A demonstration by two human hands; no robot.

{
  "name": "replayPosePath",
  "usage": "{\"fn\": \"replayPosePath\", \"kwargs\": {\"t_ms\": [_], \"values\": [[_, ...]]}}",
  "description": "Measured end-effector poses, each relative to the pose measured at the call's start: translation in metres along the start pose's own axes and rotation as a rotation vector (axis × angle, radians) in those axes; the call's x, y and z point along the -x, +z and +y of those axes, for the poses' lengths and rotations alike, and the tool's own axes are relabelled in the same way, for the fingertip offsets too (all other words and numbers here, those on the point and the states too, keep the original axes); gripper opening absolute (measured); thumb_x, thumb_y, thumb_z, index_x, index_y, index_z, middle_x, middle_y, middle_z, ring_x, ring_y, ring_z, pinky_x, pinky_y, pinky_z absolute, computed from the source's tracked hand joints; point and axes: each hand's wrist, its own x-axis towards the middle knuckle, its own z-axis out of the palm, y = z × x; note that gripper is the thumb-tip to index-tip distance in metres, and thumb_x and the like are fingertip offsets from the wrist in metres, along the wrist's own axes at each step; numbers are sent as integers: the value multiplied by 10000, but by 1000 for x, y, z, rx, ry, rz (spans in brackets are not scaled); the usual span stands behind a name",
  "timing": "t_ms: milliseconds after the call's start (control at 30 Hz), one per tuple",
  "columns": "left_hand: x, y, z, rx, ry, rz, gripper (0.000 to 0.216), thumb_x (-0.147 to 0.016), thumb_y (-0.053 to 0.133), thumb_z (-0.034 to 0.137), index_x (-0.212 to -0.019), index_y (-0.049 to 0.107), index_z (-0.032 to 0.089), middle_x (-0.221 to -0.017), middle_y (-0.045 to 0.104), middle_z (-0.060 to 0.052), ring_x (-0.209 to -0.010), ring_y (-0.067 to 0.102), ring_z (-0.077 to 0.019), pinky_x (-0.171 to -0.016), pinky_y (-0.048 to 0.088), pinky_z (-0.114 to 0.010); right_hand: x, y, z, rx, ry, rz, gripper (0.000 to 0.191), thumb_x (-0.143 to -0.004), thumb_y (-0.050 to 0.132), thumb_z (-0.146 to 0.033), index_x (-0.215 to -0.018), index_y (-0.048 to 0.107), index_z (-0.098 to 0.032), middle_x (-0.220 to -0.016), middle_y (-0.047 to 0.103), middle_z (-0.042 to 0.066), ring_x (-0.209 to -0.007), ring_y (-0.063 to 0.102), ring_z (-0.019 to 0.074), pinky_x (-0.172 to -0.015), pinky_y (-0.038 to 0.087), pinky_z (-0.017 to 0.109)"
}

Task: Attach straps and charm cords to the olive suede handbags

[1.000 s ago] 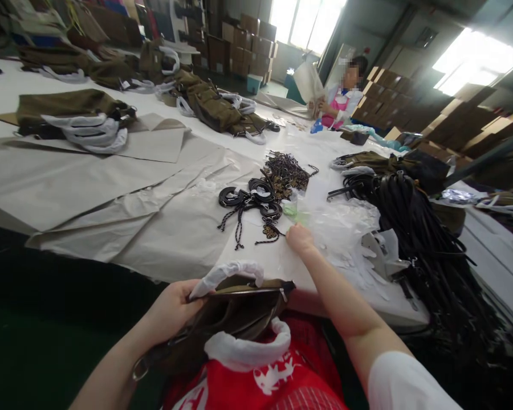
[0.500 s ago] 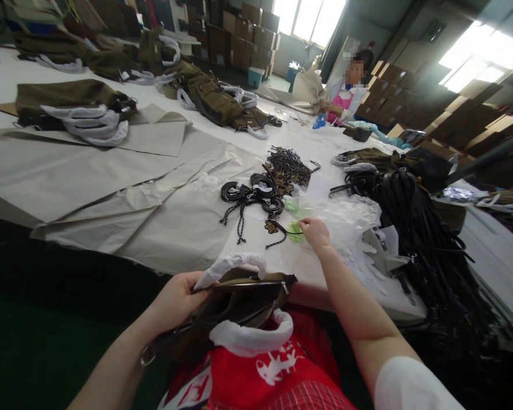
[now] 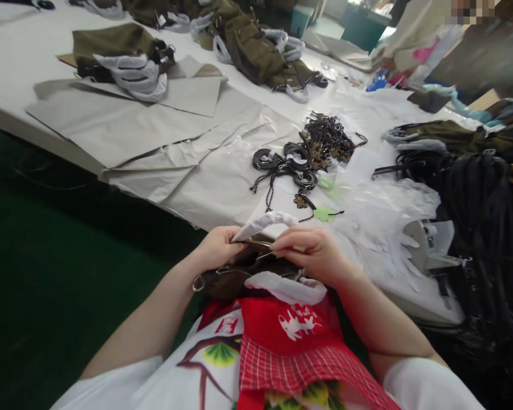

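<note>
Holding an olive-brown handbag (image 3: 226, 285) by its open mouth, just in front of a red apron (image 3: 263, 316), beside the near edge of the white counter (image 3: 21, 57). Gripping with the left hand (image 3: 218, 246) at the foot of a white-wrapped handle (image 3: 269, 220), pinching the rim nearby with the right hand (image 3: 314, 253). Facing, beyond the right hand, a green flower-shaped piece (image 3: 324, 213), coiled black straps (image 3: 259, 165) and piled braided-cord charms (image 3: 325, 134). Flanked on the right by crumpled clear plastic (image 3: 389, 205).
</note>
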Motion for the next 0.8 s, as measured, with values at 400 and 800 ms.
{"fn": "replayPosePath", "kwargs": {"t_ms": [400,800], "values": [[-4,6,4,-185,69,36,250,-751,604,366,-821,711,151,-642,641,1,-585,561,-162,-568,420,-231,16,75,23,439,404,-284,216,-955,492,-188,-987,703,-155,-966,744,84,-880,693,191,-818,534,289],[0,19,11,-151,75,-173,377,-803,588,492,-806,726,142,-734,713,-35,-686,641,-217,-656,507,-267,16,112,50,974,215,-137,296,-918,455,-6,-809,711,-109,-448,550,-102,-384,530,61,-491,524,158]]}}
